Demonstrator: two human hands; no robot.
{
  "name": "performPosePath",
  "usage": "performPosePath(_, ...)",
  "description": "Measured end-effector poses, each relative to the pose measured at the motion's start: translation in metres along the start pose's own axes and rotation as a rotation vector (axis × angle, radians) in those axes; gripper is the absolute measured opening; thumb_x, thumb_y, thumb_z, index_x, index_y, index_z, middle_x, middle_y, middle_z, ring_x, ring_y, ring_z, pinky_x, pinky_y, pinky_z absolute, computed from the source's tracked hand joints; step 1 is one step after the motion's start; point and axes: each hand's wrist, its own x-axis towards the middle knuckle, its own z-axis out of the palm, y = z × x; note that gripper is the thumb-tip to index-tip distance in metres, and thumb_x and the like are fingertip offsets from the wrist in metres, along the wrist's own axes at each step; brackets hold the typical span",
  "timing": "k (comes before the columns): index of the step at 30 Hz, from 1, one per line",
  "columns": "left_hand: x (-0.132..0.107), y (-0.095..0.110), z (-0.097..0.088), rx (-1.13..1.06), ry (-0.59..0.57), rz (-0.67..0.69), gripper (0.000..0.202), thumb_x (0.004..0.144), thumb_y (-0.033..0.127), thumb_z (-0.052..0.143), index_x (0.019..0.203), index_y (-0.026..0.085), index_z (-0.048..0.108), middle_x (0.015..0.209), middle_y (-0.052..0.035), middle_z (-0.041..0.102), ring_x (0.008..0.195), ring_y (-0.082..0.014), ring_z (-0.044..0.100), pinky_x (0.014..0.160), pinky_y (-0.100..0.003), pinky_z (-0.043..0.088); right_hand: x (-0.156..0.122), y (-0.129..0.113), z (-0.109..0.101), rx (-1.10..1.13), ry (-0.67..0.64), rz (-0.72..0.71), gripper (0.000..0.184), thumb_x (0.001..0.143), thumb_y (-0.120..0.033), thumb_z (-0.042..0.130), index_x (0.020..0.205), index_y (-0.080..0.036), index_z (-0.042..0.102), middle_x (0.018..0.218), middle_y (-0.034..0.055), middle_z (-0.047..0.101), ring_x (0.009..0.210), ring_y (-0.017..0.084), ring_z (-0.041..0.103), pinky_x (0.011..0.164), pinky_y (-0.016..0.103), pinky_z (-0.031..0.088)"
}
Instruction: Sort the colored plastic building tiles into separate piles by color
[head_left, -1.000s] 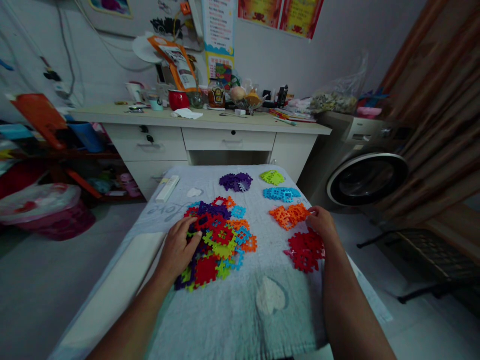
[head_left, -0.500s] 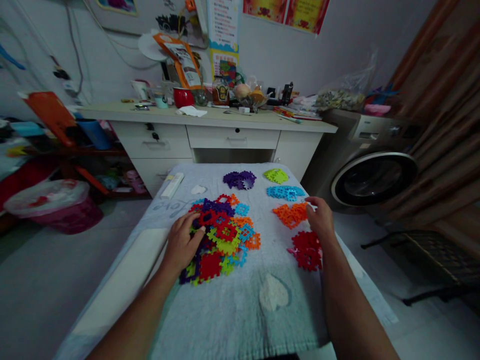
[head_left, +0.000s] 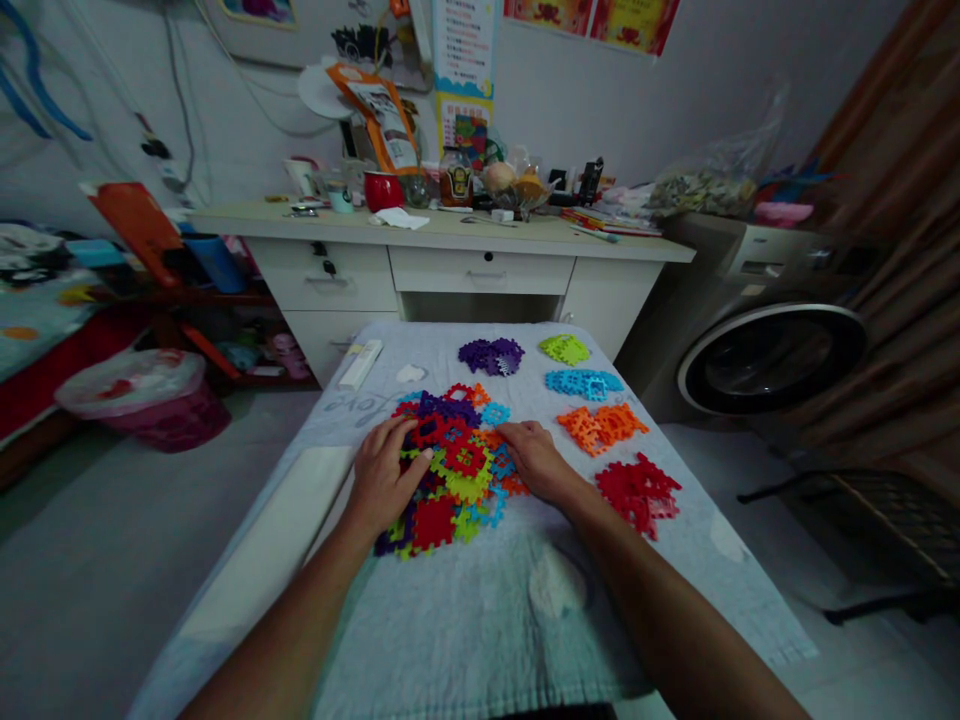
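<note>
A mixed pile of flat plastic interlocking building pieces [head_left: 465,455] with toothed edges lies on the cloth in red, purple, green, blue and orange. My left hand [head_left: 386,475] rests over its left side, fingers spread and thumb apart. At the pile's right edge, my right hand [head_left: 536,460] has its fingers bent together by an orange piece [head_left: 491,438]; what lies between the fingertips is hidden. Sorted groups sit to the right: purple pieces [head_left: 491,356], green pieces [head_left: 565,348], blue pieces [head_left: 583,383], orange pieces [head_left: 602,427] and red pieces [head_left: 637,492].
A light cloth [head_left: 480,620] covers the table. A white bar-shaped object [head_left: 361,365] lies at its far left. Beyond stands a cluttered white desk [head_left: 480,268], with a washing machine [head_left: 772,355] to the right and a lined pink bin [head_left: 161,410] to the left.
My right hand has moved left from the sorted orange pieces to the mixed pile, leaving the orange and red groups uncovered. My left hand stays on the pile. The view has shifted slightly.
</note>
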Motion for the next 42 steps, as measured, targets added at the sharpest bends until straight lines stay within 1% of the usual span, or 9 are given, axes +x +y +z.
performPosePath(4, -0.001, 0.002, 0.002, 0.006, -0.014, 0.002, 0.045, 0.089, 0.048, 0.049, 0.125, 0.021, 0.055, 0.132, -0.0117, 0.054, 0.127, -0.0291, 0.048, 0.108, -0.051, 0.038, 0.003, 0.002, 0.001, -0.042, 0.001, 0.044, 0.037, 0.089, -0.013, 0.053, 0.124, -0.018, 0.06, 0.117, 0.0101, 0.064, 0.108, 0.022, 0.051, 0.096, 0.035, 0.034)
performPosePath(11, -0.001, -0.001, 0.005, -0.001, -0.022, -0.002, 0.045, 0.089, 0.048, 0.05, 0.125, 0.022, 0.055, 0.132, -0.0115, 0.054, 0.126, -0.0293, 0.048, 0.109, -0.051, 0.038, 0.0, -0.001, -0.006, -0.03, 0.118, 0.094, 0.024, 0.087, -0.013, 0.058, 0.109, -0.018, 0.067, 0.104, 0.0089, 0.067, 0.101, 0.022, 0.054, 0.092, 0.033, 0.038)
performPosePath(14, -0.001, -0.001, 0.005, -0.001, -0.024, -0.004, 0.046, 0.089, 0.048, 0.05, 0.126, 0.021, 0.055, 0.133, -0.012, 0.053, 0.128, -0.0295, 0.047, 0.109, -0.051, 0.038, -0.004, 0.01, -0.017, -0.021, 0.208, 0.124, 0.019, 0.087, -0.015, 0.059, 0.104, -0.018, 0.066, 0.105, 0.0086, 0.067, 0.099, 0.022, 0.054, 0.092, 0.034, 0.039)
performPosePath(18, -0.001, 0.0, 0.005, -0.007, -0.03, -0.012, 0.045, 0.089, 0.048, 0.05, 0.126, 0.023, 0.054, 0.134, -0.011, 0.053, 0.128, -0.0292, 0.048, 0.109, -0.051, 0.038, -0.014, 0.037, -0.039, -0.102, 0.268, 0.211, 0.015, 0.085, -0.013, 0.06, 0.098, -0.018, 0.066, 0.103, 0.0083, 0.067, 0.099, 0.023, 0.054, 0.091, 0.035, 0.037)
performPosePath(22, -0.001, 0.0, 0.005, -0.005, -0.043, -0.025, 0.046, 0.089, 0.048, 0.051, 0.127, 0.023, 0.053, 0.135, -0.0106, 0.053, 0.129, -0.0292, 0.047, 0.109, -0.051, 0.038, -0.023, 0.055, -0.052, -0.218, 0.26, 0.342, 0.009, 0.082, -0.016, 0.063, 0.089, -0.019, 0.067, 0.096, 0.0072, 0.068, 0.095, 0.023, 0.054, 0.085, 0.033, 0.035)
performPosePath(26, -0.001, -0.002, 0.005, -0.005, -0.045, -0.011, 0.046, 0.089, 0.047, 0.052, 0.127, 0.022, 0.053, 0.134, -0.0108, 0.053, 0.129, -0.0286, 0.047, 0.11, -0.05, 0.038, -0.025, 0.059, -0.053, -0.277, 0.212, 0.416, 0.006, 0.08, -0.022, 0.066, 0.086, -0.019, 0.067, 0.093, 0.0063, 0.067, 0.091, 0.023, 0.053, 0.081, 0.033, 0.033)
performPosePath(32, 0.0, -0.003, 0.005, -0.014, -0.049, -0.014, 0.046, 0.089, 0.048, 0.051, 0.128, 0.022, 0.053, 0.134, -0.0117, 0.053, 0.128, -0.0292, 0.048, 0.109, -0.051, 0.038, -0.026, 0.058, -0.048, -0.325, 0.185, 0.426, 0.015, 0.081, -0.02, 0.063, 0.094, -0.02, 0.069, 0.101, 0.0093, 0.064, 0.097, 0.026, 0.051, 0.082, 0.036, 0.032)
performPosePath(37, 0.0, -0.002, 0.005, -0.027, -0.042, -0.018, 0.045, 0.089, 0.047, 0.051, 0.127, 0.023, 0.053, 0.134, -0.0111, 0.053, 0.127, -0.029, 0.048, 0.109, -0.051, 0.038, -0.028, 0.051, -0.051, -0.365, 0.157, 0.437, 0.011, 0.084, -0.021, 0.06, 0.09, -0.018, 0.068, 0.098, 0.0115, 0.066, 0.094, 0.026, 0.051, 0.081, 0.038, 0.03)
performPosePath(42, 0.001, -0.003, 0.006, -0.021, -0.047, -0.026, 0.046, 0.089, 0.048, 0.05, 0.127, 0.022, 0.052, 0.133, -0.0114, 0.053, 0.127, -0.0291, 0.048, 0.109, -0.051, 0.038, -0.026, 0.05, -0.051, -0.344, 0.191, 0.472, 0.009, 0.082, -0.027, 0.062, 0.085, -0.018, 0.065, 0.093, 0.0086, 0.066, 0.091, 0.025, 0.051, 0.08, 0.036, 0.03)
